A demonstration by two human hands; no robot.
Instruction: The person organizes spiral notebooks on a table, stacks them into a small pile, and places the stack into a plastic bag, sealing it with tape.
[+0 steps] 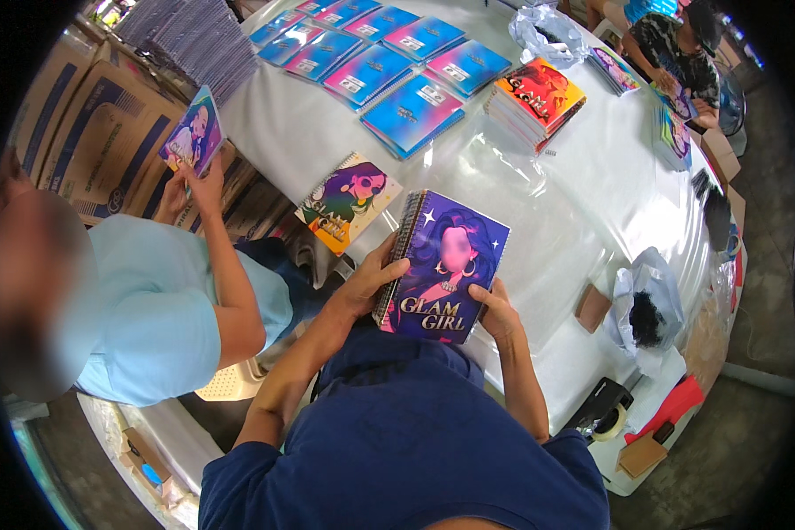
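Note:
Both hands hold a small stack of spiral notebooks [449, 265] with a purple cover showing a long-haired figure, close in front of my body. My left hand [373, 278] grips the stack along its coil-bound edge, thumb on the cover. On the opposite edge, my right hand [497, 311] has its thumb on the front and its fingers behind. A single yellow and dark notebook [349, 201] lies on the table just beyond my left hand. The stack hides what is under it.
Blue-pink notebooks [412, 113] lie in rows on the white-covered table [556, 212], beside an orange-topped notebook stack [535, 99]. A person [172, 291] at my left holds a notebook. Bags of black coils [647, 305], a tape dispenser [602, 406] and cartons [106, 132] stand around.

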